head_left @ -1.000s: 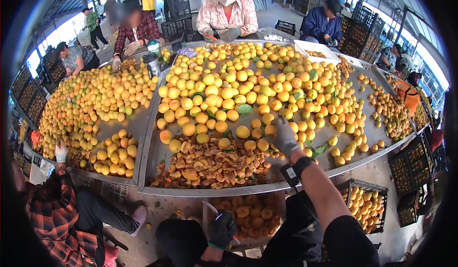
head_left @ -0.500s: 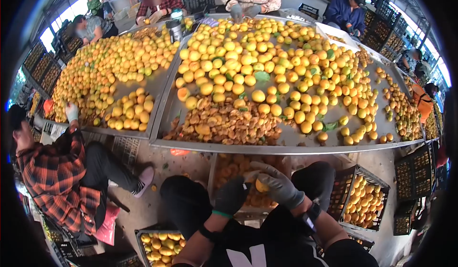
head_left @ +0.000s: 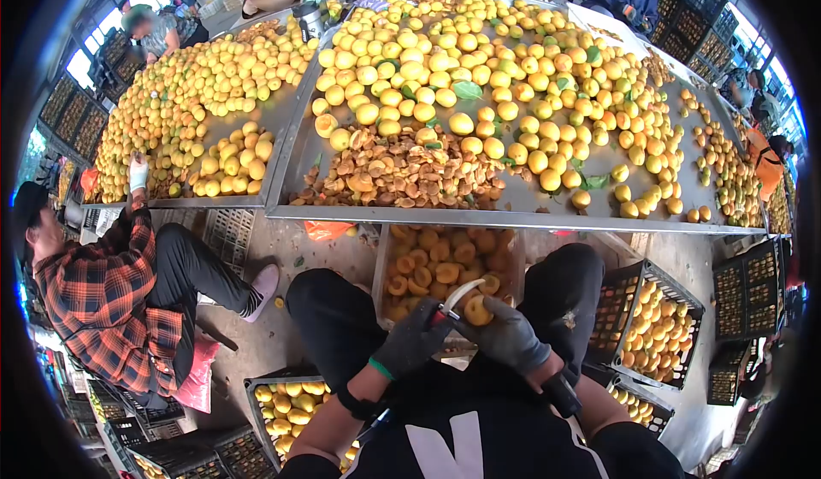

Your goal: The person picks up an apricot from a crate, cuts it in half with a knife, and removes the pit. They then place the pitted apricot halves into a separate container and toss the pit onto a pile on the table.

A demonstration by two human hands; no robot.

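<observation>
My left hand, in a dark glove, is closed around the red-and-black handle of a knife with a curved pale blade. My right hand, in a grey glove, holds a yellow-orange fruit at its fingertips, close beside the blade. Both hands are near each other above my lap. Just beyond them, between my knees, a crate holds many orange fruits, some of them apparently halved.
A metal table ahead bears many yellow fruits and a brown heap of pits or pieces. Fruit crates stand at both sides of me. A co-worker in a checked shirt sits at left; others work across the table.
The view has tilted down. Both hands have come closer together, and the curved blade now shows beside the fruit. The co-worker across the table now holds a fruit.
</observation>
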